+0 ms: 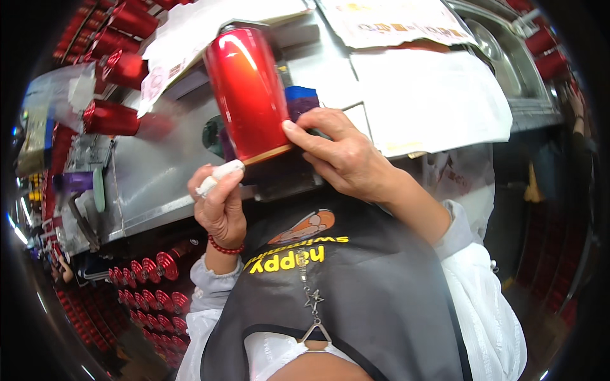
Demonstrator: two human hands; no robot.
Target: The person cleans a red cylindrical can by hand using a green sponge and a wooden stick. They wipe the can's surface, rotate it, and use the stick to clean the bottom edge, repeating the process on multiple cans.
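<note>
A glossy red metal cylinder (248, 89) stands tilted in front of me, a thin gold-coloured edge along its near end. My right hand (346, 152) grips its lower right side, with the thumb side against the red wall. At the lower left corner of the cylinder is my left hand (219, 203), its fingers curled closed. White wrapping or cloth (227, 170) covers the tips of the left fingers; whether they pinch anything else is hidden. Behind the cylinder a blue and purple object (302, 100) shows in part.
A steel worktop (159, 178) runs under the cylinder. More red cylinders (111, 117) stand at the left. White paper sheets (432, 101) lie at the right, before a steel sink (508, 57). Several red ribbed parts (152, 267) hang in rows below the worktop.
</note>
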